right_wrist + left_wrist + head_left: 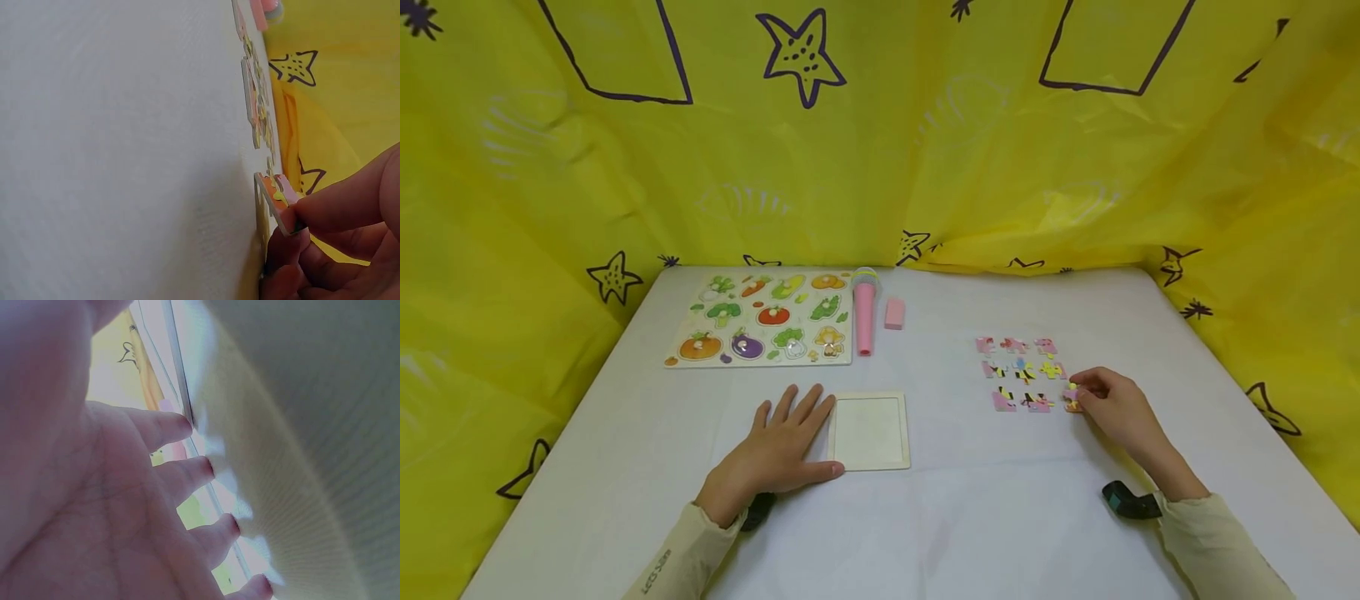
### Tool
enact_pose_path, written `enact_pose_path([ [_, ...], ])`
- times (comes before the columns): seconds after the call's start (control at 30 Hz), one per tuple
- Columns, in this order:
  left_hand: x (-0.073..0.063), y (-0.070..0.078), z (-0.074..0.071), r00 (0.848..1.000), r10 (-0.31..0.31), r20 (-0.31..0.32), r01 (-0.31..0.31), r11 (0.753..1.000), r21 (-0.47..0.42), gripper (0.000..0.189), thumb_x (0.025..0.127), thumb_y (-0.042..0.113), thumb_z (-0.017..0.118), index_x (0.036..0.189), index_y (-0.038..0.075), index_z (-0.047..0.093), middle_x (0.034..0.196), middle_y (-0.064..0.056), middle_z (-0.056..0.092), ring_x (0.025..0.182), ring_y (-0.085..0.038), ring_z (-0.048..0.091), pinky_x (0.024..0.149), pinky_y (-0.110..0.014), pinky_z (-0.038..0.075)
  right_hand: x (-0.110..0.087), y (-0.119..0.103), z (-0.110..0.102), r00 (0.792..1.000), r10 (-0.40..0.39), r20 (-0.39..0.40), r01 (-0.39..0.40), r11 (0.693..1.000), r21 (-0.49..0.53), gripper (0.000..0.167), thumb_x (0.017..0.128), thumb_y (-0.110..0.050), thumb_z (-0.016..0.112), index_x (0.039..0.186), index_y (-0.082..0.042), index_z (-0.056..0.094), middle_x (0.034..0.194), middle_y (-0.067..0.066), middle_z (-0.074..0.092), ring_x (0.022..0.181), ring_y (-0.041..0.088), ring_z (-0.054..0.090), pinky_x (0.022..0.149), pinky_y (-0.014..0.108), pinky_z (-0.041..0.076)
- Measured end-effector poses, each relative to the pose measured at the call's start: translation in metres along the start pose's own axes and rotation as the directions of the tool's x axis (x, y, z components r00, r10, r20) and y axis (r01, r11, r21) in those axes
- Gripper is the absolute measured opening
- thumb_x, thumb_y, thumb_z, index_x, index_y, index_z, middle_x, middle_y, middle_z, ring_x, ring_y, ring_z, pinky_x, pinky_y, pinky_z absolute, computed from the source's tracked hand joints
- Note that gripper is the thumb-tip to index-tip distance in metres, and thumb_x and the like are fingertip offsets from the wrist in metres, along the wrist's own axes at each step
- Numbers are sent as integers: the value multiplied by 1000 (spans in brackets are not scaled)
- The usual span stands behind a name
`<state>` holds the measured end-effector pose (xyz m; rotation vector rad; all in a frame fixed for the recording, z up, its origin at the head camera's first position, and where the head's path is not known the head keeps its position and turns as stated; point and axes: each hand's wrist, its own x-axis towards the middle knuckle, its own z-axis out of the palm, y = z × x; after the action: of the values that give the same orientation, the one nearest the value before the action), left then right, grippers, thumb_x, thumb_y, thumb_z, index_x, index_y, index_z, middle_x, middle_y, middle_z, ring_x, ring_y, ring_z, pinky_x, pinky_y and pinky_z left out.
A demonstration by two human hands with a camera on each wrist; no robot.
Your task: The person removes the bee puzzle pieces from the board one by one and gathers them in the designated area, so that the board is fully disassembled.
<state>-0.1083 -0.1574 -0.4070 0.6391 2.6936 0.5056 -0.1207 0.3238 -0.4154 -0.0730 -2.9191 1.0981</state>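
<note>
My right hand (1117, 410) pinches a pink and orange jigsaw piece (279, 201) between thumb and fingers; in the right wrist view one edge of it is tilted up from the table. Several other jigsaw pieces (1022, 369) lie apart in rows just left of that hand. With fingers spread, my left hand (786, 450) rests at the left side of a square pale frame (906, 433), its thumb touching the lower left corner. The left wrist view shows the palm (94, 506) with extended fingers, nothing gripped.
A vegetable peg board (760, 323) lies at the back left. Beside it are a pink toy microphone (865, 321) and a small pink block (895, 314). Yellow patterned cloth (880, 150) hangs behind and at both sides of the white table (1000, 533).
</note>
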Motion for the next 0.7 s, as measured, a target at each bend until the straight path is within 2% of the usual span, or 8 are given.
enact_pose_path([
  [0.13, 1, 0, 0, 1000, -2, 2, 2, 1000, -4, 98, 97, 53, 76, 168, 2, 31, 175, -21, 21, 160, -52, 9, 120, -77, 7, 3, 2, 3, 1000, 24, 6, -24, 1000, 8, 23, 104, -3, 60, 121, 12, 66, 98, 15, 69, 87, 25, 61, 68, 27, 48],
  [0.3, 1, 1, 0, 1000, -6, 7, 6, 1000, -8, 99, 96, 53, 77, 168, 2, 31, 175, -21, 20, 160, -52, 8, 120, -77, 6, 5, 3, 6, 1000, 8, -3, -8, 1000, -23, 18, 103, -3, 62, 115, 10, 68, 96, 13, 71, 85, 24, 63, 69, 30, 48],
  [0.53, 2, 2, 1, 1000, -3, 8, 3, 1000, -8, 99, 96, 53, 77, 168, 2, 31, 175, -22, 20, 159, -52, 9, 120, -77, 6, 5, 2, 6, 1000, -11, -12, 10, 998, -59, 15, 103, -2, 63, 112, 10, 67, 93, 13, 70, 84, 26, 61, 70, 36, 47],
  [0.7, 5, -1, -2, 1000, 4, 20, -4, 1000, -8, 105, 96, 57, 76, 169, 1, 25, 175, -22, 19, 160, -51, 8, 120, -77, 6, 8, 1, 3, 998, -51, -23, 49, 995, -92, 18, 102, -3, 64, 113, 12, 66, 95, 18, 68, 87, 33, 61, 72, 40, 47],
])
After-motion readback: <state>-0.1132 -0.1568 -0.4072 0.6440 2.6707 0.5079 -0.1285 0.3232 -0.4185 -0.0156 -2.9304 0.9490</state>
